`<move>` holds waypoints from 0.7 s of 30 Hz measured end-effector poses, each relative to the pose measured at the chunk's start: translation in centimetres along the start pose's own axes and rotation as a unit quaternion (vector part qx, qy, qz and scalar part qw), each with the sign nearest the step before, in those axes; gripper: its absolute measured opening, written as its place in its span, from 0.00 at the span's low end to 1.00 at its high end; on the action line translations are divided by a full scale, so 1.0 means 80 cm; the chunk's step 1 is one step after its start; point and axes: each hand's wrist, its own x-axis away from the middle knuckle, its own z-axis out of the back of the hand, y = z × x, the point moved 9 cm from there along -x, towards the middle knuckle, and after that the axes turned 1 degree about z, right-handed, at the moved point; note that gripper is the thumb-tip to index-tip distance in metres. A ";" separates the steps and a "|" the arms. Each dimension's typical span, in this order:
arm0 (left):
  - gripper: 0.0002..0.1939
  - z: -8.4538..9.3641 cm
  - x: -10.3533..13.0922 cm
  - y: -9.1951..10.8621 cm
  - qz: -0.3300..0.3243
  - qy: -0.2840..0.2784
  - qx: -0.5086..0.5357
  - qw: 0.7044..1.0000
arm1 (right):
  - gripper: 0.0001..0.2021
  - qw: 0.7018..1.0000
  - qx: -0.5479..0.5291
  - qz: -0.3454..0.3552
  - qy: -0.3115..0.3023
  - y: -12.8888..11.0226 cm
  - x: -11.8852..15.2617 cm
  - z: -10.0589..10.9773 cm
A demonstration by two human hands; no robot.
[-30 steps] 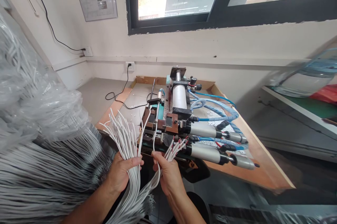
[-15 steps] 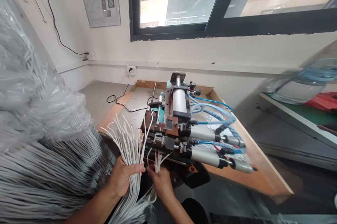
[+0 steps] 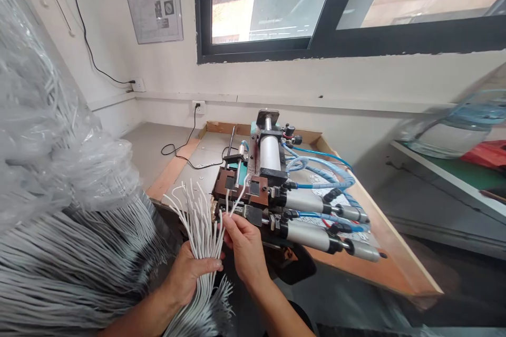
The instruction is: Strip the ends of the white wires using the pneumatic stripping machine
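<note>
Two hands work at the front of a bench-mounted pneumatic machine (image 3: 241,192). L hand (image 3: 184,276): closed around a bundle of white wires (image 3: 202,242), thumb laid across the front; wire ends fan out upward, lower lengths hang below the fist. Bundle position: front L of the machine, just ahead of the bench edge. R hand (image 3: 247,247): thumb & index pressed together, pinching a white wire (image 3: 239,198) close beside the bundle; its upper end points up in front of the brown blocks (image 3: 259,189). Contact btwn wire end & machine: cannot tell. Remaining R fingers curl under, partly hidden.

Machine config: 1 large upright-mounted cyl. (image 3: 270,152) at rear, 2 silver cyls. (image 3: 306,232) extending to the R, blue hoses (image 3: 322,185) looped above them. Unit sits in a wood-rimmed tray (image 3: 389,223) w/ small white scraps (image 3: 360,238) under the hoses.

L side: large mass of grey-white wires (image 3: 87,273), upper part under clear plastic (image 3: 75,152). R side: shelf (image 3: 443,174) w/ water jug (image 3: 460,126) & red item (image 3: 488,155). Rear wall: window (image 3: 269,2), framed notice (image 3: 156,12), outlet (image 3: 198,108) w/ black cord (image 3: 192,131).
</note>
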 end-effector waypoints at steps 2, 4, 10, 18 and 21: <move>0.15 0.000 0.002 0.000 0.009 -0.008 0.009 1.000 | 0.15 0.999 -0.046 -0.022 0.011 0.009 0.001 -0.001; 0.13 0.004 0.002 -0.006 0.034 -0.002 0.022 0.999 | 0.16 0.996 -0.070 -0.047 0.016 0.022 0.005 0.004; 0.07 0.026 -0.003 -0.021 0.078 0.063 0.059 0.993 | 0.14 0.989 -0.119 -0.085 0.028 0.035 0.023 0.022; 0.05 0.024 -0.001 -0.020 0.066 0.063 0.059 0.994 | 0.12 0.970 -0.185 -0.158 0.018 0.052 0.035 0.017; 0.05 0.024 -0.001 -0.020 0.069 0.069 0.053 0.994 | 0.12 0.963 -0.211 -0.167 0.016 0.047 0.033 0.014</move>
